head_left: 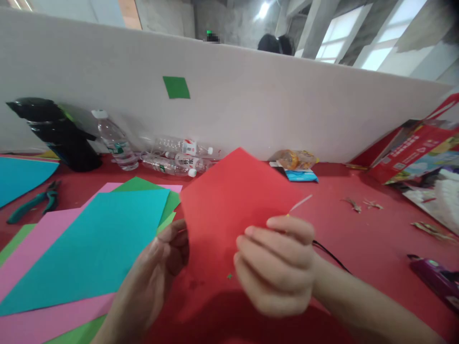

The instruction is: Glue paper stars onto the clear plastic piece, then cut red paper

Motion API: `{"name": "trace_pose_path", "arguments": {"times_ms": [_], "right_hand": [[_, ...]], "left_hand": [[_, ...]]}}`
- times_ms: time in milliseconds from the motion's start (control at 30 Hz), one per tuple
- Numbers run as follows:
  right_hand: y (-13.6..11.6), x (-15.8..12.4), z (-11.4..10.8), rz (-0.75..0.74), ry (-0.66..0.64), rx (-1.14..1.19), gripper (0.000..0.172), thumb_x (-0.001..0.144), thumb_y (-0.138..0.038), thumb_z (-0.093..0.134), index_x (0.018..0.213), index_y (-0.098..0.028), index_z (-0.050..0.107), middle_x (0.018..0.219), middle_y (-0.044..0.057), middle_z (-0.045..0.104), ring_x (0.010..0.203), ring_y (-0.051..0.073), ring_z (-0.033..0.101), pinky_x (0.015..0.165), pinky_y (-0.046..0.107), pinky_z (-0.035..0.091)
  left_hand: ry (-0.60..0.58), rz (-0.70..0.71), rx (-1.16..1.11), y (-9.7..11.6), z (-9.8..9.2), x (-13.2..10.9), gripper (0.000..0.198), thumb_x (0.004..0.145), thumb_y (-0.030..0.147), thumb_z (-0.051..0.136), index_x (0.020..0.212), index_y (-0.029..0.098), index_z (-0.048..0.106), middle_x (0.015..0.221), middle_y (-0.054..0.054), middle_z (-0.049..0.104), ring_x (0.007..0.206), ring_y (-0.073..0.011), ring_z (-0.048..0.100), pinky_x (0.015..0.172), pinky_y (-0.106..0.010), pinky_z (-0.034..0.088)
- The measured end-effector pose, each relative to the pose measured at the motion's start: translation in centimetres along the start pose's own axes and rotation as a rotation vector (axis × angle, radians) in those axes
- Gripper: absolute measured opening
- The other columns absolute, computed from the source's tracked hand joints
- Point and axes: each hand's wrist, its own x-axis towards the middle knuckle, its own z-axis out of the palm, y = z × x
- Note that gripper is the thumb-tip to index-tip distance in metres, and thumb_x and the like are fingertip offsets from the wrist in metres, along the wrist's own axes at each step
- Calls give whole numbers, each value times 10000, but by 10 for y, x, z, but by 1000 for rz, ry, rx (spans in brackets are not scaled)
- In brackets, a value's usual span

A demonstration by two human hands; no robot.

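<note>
A sheet of red paper [236, 191] is held up over the red table, one corner pointing away from me. My left hand [158, 267] has its fingers curled behind the sheet's left edge. On the right side my right hand [279, 263] is closed, its fingertips against the paper. A thin whitish strip [301, 203] sticks out beyond these fingers; what it belongs to is hidden. Beside my left hand lies a pile of coloured sheets, with a blue sheet [96, 248] on top of pink paper [68, 220] and green paper [134, 184].
Pliers [39, 203], a black flask [59, 136], an upright bottle [116, 143] and several lying bottles [179, 162] are at the left and back. Snack packets [296, 165] rest by the white partition [229, 105]. At right are a printed box [416, 150] and a purple tool [435, 282].
</note>
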Motion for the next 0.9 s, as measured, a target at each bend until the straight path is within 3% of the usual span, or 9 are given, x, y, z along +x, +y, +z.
{"name": "trace_pose_path", "arguments": {"times_ms": [33,100,133,233,333,433,567,733,900], "right_hand": [[-6,0,1,-242,30,-90,193,831,-199,628,719,-356,612,881,-142,691,866,80,634,788,221,535],[-6,-1,3,-409,37,-182,149,848,-216,637,785,-351,652,973,-102,702,986,111,622,870,269,524],[-3,-2,3,-316,32,-154,147,843,-213,651,840,-360,652,1014,-96,697,1029,133,616,915,315,508],[16,-9,4,221,66,-24,240,847,-140,587,1001,-322,608,1079,-11,668,1047,193,611,959,408,460],[32,-20,6,597,-348,-66,178,912,-147,468,1025,-217,586,1081,56,658,946,174,631,809,319,495],[39,-34,15,634,-601,-82,119,886,-152,515,867,-191,626,843,24,678,666,140,606,606,261,445],[42,-53,37,547,-774,-180,53,800,-142,627,751,-157,641,829,86,669,836,216,581,735,318,410],[42,-66,58,475,-873,-324,142,931,-216,537,951,-130,648,955,99,659,987,242,570,871,407,433],[47,-60,62,469,-934,-403,302,944,-333,581,1196,-166,584,1218,90,597,1028,218,617,871,429,528]], "left_hand": [[-14,-25,-39,3,7,-2,348,711,336,751,1034,227,677,837,-41,715,704,-179,667,587,-238,558],[73,-21,-39,10,17,-3,360,620,112,790,939,242,689,750,7,706,647,-141,671,566,-179,555],[145,44,-60,15,20,-2,327,594,53,772,855,228,683,711,22,694,617,-124,666,558,-158,552],[320,172,-125,30,11,5,230,665,-30,611,736,187,637,634,36,662,507,-81,626,478,-116,526],[355,123,-127,35,-16,12,240,797,-30,487,694,154,600,604,8,658,507,-82,641,457,-120,523],[392,36,-181,27,-38,17,250,874,18,450,719,141,602,611,-2,675,488,-90,648,433,-138,524],[436,-47,-222,12,-40,19,269,884,19,437,713,144,603,580,17,686,450,-101,652,407,-159,531],[448,-63,-224,8,-28,13,300,860,-11,432,664,148,594,525,32,667,380,-89,614,387,-151,520],[393,-38,-234,10,-28,9,275,801,-41,476,661,166,591,578,37,693,434,-103,657,437,-161,553]]}}
